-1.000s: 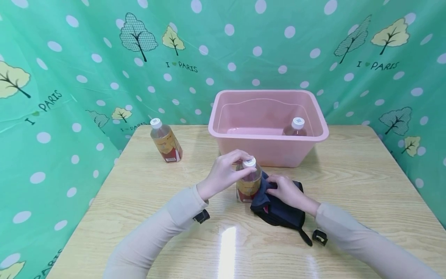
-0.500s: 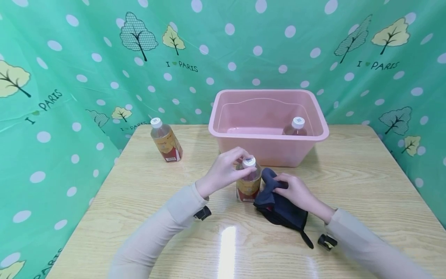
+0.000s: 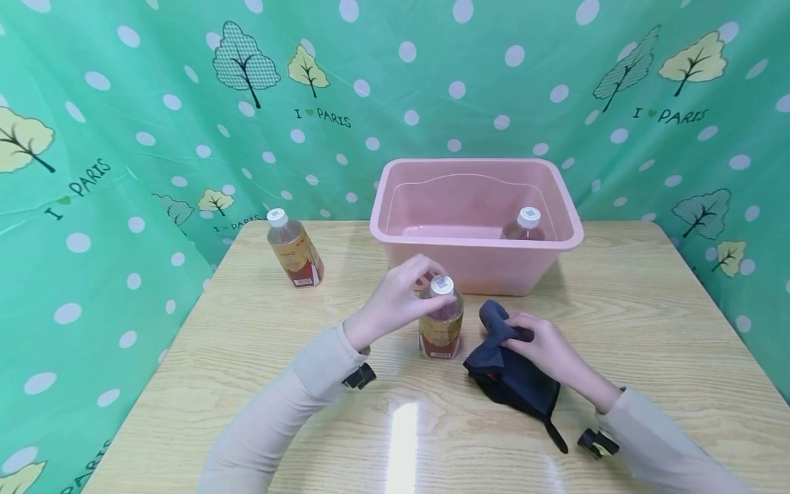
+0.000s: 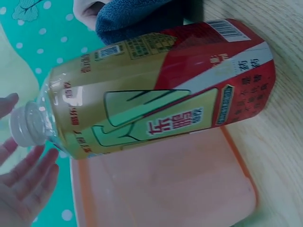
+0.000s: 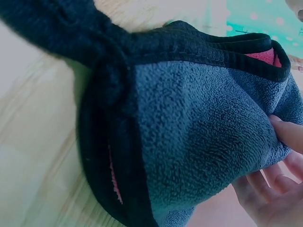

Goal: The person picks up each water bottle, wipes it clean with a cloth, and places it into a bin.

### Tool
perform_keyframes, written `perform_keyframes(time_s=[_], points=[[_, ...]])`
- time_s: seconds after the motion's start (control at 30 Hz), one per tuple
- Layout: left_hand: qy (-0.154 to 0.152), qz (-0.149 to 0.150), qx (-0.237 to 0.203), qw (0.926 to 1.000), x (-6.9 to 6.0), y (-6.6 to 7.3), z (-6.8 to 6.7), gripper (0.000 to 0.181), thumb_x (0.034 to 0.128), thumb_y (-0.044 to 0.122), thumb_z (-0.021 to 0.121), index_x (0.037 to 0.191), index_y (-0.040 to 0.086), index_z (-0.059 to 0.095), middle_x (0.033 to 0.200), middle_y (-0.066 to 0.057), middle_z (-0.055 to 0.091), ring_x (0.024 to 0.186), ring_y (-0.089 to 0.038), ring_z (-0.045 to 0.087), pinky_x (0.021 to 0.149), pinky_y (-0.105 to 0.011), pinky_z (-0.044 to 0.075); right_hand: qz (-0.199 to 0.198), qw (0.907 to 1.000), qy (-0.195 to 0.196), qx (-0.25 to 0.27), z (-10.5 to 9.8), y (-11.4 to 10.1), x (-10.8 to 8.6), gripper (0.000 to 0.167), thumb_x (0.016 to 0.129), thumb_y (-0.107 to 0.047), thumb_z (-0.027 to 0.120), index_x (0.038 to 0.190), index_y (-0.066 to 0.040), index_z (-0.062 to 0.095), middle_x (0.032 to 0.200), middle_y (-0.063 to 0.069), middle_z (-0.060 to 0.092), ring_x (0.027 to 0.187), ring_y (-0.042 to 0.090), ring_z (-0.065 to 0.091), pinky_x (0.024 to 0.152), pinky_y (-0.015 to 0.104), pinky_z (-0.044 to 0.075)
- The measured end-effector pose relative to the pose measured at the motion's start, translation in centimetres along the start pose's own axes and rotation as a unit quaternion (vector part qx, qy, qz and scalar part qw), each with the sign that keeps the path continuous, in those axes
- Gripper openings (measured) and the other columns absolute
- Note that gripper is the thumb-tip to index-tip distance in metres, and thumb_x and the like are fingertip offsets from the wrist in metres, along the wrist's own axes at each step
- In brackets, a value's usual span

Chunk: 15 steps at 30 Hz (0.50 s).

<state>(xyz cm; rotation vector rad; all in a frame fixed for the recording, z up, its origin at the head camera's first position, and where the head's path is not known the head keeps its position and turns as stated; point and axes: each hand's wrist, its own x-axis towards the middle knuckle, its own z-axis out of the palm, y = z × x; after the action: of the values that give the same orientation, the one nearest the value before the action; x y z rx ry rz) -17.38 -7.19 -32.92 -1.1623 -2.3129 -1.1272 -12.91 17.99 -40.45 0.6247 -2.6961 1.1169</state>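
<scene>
Bottle [image 3: 441,333] on the worktop [image 3: 247,329], one of three apparently done

Head: it stands before the bin [image 3: 459,255] at the far edge; second bottle [image 3: 295,254] near the far left corner, third bottle [image 3: 523,230] inside the bin; two seem left. Left wrist: left hand [image 4: 23,189] spread loosely round the cap [image 4: 27,125]. Right wrist: right hand [image 5: 279,198] pinches a cloth [image 5: 203,123].

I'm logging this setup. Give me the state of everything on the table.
Far-left bottle: upright, capped
Middle bottle: upright, capped, left hand around its cap
Tub bottle: capped, lower part hidden
Pink tub: upright, open-topped, holding one bottle
Dark cloth: rumpled, gripped by right hand
</scene>
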Motion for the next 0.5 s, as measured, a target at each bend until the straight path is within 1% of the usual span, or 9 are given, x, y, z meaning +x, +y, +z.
perform_keyframes(time_s=[0.1,0.23,0.3,0.4,0.5], points=[[0.006,-0.009,0.020,0.9997,0.1,0.3,0.0,0.027,0.0714,0.016,0.074,0.089,0.005,0.056,0.085,-0.001,0.053,0.076,-0.008,0.053,0.067,-0.018,0.049,-0.005,0.9999,0.008,-0.004,-0.2,0.1,-0.2,0.020,0.069,0.006,0.070,0.088,0.000,0.065,0.089,0.009,0.063,0.084,0.021,0.058,0.070,0.030,0.049],[0.010,-0.027,0.058,0.9979,0.2,0.8,0.0,0.030,0.0703,0.022,0.075,0.087,0.005,0.056,0.083,-0.001,0.052,0.075,-0.010,0.052,0.066,-0.018,0.048,-0.006,0.9999,0.012,-0.007,-0.3,0.2,-0.4,0.021,0.069,0.006,0.070,0.089,0.000,0.065,0.090,0.010,0.064,0.085,0.021,0.058,0.071,0.030,0.050],[0.011,-0.037,0.070,0.9968,0.2,0.9,0.1,0.030,0.0702,0.022,0.075,0.086,0.005,0.057,0.082,-0.001,0.052,0.075,-0.011,0.052,0.065,-0.017,0.047,-0.006,0.9998,0.013,-0.011,-0.4,0.2,-0.4,0.021,0.069,0.006,0.070,0.089,0.000,0.065,0.090,0.009,0.064,0.085,0.020,0.058,0.070,0.030,0.050],[0.010,-0.049,0.075,0.9959,0.2,1.1,0.1,0.028,0.0704,0.022,0.075,0.085,0.005,0.057,0.081,-0.001,0.052,0.073,-0.012,0.053,0.063,-0.017,0.046,-0.010,0.9998,0.016,-0.012,-0.4,0.2,-0.5,0.021,0.068,0.006,0.070,0.088,0.000,0.065,0.090,0.009,0.064,0.084,0.019,0.058,0.069,0.029,0.050],[0.006,-0.055,0.068,0.9962,0.2,1.2,0.1,0.026,0.0707,0.020,0.075,0.085,0.004,0.059,0.080,-0.001,0.052,0.073,-0.012,0.053,0.063,-0.017,0.047,-0.011,0.9997,0.018,-0.014,-0.4,0.2,-0.5,0.021,0.068,0.005,0.070,0.088,-0.001,0.066,0.090,0.009,0.064,0.083,0.018,0.058,0.068,0.027,0.049]])
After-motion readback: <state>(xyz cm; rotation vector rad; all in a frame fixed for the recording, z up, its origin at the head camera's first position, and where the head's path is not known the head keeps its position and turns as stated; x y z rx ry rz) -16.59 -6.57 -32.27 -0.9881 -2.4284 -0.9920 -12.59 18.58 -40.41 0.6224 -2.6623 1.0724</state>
